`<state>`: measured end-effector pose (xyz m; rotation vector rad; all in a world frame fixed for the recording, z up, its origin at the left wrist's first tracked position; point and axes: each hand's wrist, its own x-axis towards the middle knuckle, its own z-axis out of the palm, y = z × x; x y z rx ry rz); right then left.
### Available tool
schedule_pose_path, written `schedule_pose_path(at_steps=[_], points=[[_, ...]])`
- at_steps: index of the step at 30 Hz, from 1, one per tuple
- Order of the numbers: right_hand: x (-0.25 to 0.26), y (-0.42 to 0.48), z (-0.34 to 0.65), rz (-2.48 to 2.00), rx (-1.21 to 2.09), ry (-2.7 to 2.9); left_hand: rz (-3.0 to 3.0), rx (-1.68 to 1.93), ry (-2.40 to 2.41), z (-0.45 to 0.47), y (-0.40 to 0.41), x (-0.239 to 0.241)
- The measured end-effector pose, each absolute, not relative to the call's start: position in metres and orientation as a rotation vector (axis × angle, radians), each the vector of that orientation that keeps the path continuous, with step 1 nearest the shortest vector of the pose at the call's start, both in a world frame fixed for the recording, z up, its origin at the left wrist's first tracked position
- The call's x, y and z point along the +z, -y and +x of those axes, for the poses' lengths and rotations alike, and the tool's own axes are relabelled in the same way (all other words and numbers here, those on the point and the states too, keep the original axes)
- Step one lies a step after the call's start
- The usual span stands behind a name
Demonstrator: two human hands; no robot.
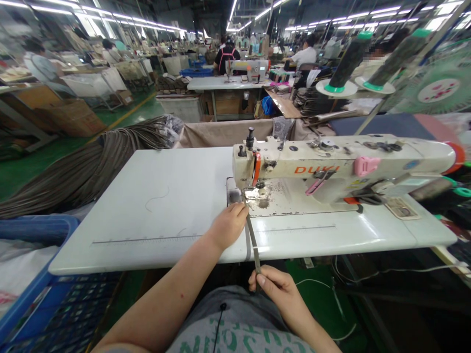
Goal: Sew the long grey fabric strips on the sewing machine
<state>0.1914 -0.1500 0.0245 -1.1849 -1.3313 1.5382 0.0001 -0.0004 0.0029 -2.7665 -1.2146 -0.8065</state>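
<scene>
A narrow grey-brown strap (pixel 252 235) runs from the needle area of the sewing machine (pixel 287 164) down over the table's front edge. My left hand (pixel 231 223) rests on the table just before the presser foot, its fingers pinched on the strap's far part. Below the table edge, my right hand (pixel 274 284) grips the strap's near part between thumb and fingers. Another stretch of strap lies beside it at the edge. The tips of my left fingers are partly hidden close to the machine's needle plate (pixel 256 194).
The white sewing table (pixel 121 196) has a printed ruler line and loose thread on it. A long bundle of brown straps (pixel 91 162) lies behind on the left, above a blue crate (pixel 40 294). Thread cones (pixel 348 63) stand at the right. Other people sit at machines farther back.
</scene>
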Motion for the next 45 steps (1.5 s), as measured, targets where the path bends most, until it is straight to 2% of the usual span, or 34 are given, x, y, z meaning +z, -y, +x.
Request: schedule_pose_path(at_steps=[32, 45], points=[[0.021, 0.151, 0.193, -1.156, 1.535, 1.368, -2.743, -0.796, 1.231, 0.002, -0.002, 0.001], [0.015, 0.151, 0.195, -1.018, 1.557, 1.407, -2.725, -0.789, 1.263, 0.002, -0.003, -0.008]])
